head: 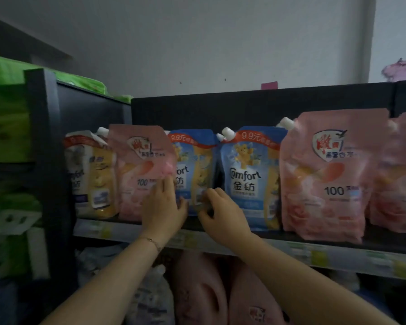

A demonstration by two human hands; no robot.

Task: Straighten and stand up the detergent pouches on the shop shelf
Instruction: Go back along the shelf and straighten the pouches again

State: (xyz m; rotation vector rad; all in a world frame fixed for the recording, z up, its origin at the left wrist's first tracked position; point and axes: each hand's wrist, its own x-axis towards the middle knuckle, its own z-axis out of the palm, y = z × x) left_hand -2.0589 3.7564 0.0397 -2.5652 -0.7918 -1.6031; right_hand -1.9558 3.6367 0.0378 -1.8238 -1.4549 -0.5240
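On the shelf [270,236], blue pouch [192,165] stands (long axis vertical); left hand [162,207] flat, right hand [220,209] pinching it.

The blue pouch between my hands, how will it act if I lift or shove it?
The blue pouch will probably be floppy: its front looks creased and bulging. It seems full, so it is likely heavy for its size and apt to slump sideways, not roll. Its smooth film may slip, so the right hand gripping its lower edge could lose it.
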